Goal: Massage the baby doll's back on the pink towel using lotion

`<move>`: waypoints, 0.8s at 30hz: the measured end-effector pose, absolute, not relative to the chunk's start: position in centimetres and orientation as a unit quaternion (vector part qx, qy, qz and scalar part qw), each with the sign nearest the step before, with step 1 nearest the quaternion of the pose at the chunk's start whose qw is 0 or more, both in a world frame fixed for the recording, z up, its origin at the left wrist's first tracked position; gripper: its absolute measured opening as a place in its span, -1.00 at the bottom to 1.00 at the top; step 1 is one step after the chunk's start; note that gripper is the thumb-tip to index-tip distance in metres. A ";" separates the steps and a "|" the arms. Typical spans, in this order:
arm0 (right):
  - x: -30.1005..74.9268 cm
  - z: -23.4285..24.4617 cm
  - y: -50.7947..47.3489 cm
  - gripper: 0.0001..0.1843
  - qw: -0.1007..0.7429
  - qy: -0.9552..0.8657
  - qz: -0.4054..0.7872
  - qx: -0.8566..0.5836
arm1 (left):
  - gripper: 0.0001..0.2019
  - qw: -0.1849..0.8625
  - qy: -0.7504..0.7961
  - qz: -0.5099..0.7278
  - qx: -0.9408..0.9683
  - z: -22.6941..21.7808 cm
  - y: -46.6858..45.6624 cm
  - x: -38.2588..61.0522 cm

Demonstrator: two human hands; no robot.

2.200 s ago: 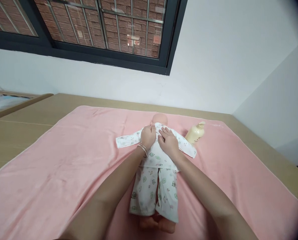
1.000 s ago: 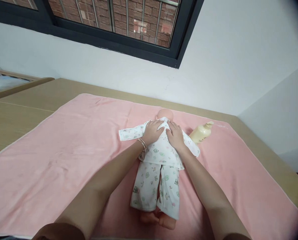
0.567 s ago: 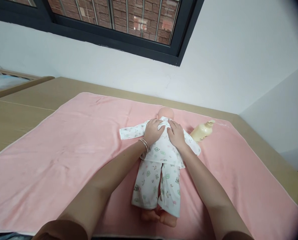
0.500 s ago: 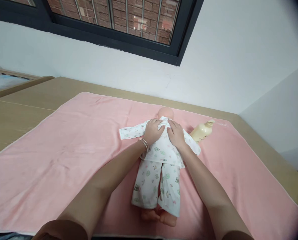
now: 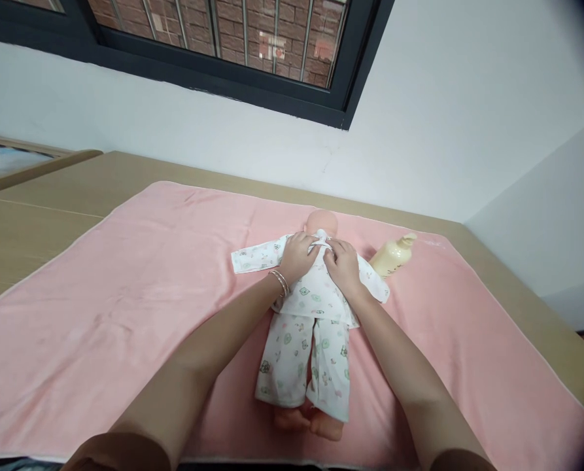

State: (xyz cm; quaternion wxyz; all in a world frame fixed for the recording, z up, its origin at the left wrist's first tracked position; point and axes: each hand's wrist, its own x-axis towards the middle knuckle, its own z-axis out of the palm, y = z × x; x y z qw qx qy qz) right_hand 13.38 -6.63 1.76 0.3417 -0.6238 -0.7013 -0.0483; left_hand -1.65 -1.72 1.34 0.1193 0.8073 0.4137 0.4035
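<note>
A baby doll [image 5: 322, 224] in a white printed long-sleeved top [image 5: 316, 288] and matching trousers [image 5: 284, 360] lies with its head away from me and its bare feet toward me. No facial features show on the doll's head. My left hand [image 5: 299, 255], a bracelet at its wrist, rests on the left of the doll's upper body, fingers laid over the cloth. On the other side, my right hand [image 5: 343, 265] lies across the upper body in the same way. Between my fingertips, the top is rucked into a ridge near the collar.
A pink blanket [image 5: 174, 275] lies under the doll on a wooden surface [image 5: 139, 167]. Right of the doll, a pale yellow pump bottle [image 5: 392, 256] lies tilted. Behind stand a white wall [image 5: 272, 140] and a dark-framed window [image 5: 213, 82].
Both hands remain on the doll's upper body, thumbs shifted slightly up toward the neck. Cloth near the collar is now more bunched. The whole view has shifted slightly.
</note>
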 end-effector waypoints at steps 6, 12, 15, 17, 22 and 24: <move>12.9 2.1 -7.3 -0.58 0.353 -0.674 -0.056 -0.646 | -0.77 0.124 0.431 0.425 0.787 1.3 -2.0 -1.5; 13.9 1.7 -6.2 -0.44 0.287 -0.714 -0.015 -0.638 | -0.63 0.126 0.434 0.387 0.803 1.1 -1.4 -1.5; 14.0 1.6 -6.0 -0.45 0.296 -0.726 -0.013 -0.621 | -0.63 0.125 0.422 0.383 0.812 1.1 -1.3 -1.6; 13.8 1.5 -6.3 -0.50 0.322 -0.722 -0.026 -0.611 | -0.65 0.124 0.412 0.388 0.815 1.1 -1.4 -1.6; 12.9 1.6 -7.3 -0.60 0.387 -0.675 -0.074 -0.625 | -0.74 0.121 0.416 0.425 0.794 1.1 -1.8 -1.6; 12.8 1.7 -7.4 -0.60 0.386 -0.666 -0.073 -0.634 | -0.78 0.128 0.421 0.443 0.781 1.0 -1.9 -1.6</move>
